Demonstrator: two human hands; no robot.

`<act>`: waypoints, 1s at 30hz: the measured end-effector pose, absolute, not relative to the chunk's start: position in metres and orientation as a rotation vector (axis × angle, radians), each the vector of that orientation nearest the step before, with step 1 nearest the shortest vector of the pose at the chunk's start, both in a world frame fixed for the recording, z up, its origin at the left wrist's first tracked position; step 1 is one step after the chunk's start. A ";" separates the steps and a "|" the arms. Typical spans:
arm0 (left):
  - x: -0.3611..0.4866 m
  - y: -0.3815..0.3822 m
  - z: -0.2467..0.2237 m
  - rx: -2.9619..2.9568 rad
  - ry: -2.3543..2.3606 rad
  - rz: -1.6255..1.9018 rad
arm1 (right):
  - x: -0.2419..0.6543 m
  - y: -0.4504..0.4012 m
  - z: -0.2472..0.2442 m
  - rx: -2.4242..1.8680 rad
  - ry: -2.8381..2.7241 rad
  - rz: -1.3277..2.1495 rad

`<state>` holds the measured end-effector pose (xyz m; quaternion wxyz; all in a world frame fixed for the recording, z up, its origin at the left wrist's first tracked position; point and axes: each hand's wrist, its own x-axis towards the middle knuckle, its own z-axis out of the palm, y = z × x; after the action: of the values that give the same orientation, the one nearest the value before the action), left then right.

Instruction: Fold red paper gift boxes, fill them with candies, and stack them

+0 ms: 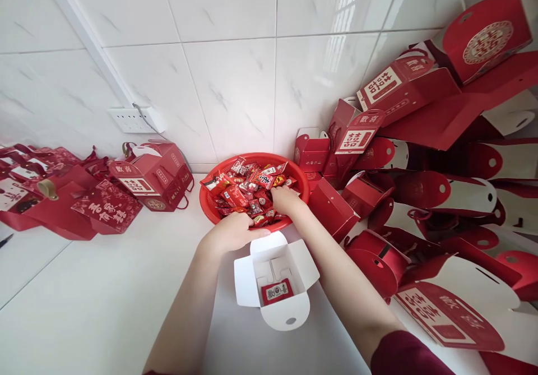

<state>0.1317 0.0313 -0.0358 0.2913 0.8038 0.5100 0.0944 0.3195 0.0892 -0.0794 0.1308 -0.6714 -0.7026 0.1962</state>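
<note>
From the head view, my left hand [233, 232] bends over the near rim of the red basket [205, 204], fingers partly curled; my right hand [284, 198] reaches in among the wrapped sweets [239, 195], its fingertips buried; how far apart my fingers are, or whether either hand grips a sweet, I cannot tell; the white-lined box [288, 314] stands unfolded between my forearms, just before the basket, a red packet [276, 291] lying inside.
</note>
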 end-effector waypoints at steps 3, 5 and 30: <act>0.133 0.031 -0.034 2.161 1.340 0.084 | 0.321 0.091 -0.083 -1.859 -2.021 0.609; 0.133 0.031 -0.034 2.155 1.345 0.073 | 0.323 0.088 -0.081 -1.770 -1.969 0.638; 0.150 0.018 -0.009 1.567 0.976 0.805 | 0.349 -0.016 -0.037 -0.836 -1.086 1.442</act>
<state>0.1500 0.0185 -0.0091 0.5343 0.6577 0.4097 0.3378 0.3494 -0.0156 -0.0372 0.5448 -0.3524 -0.4579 0.6077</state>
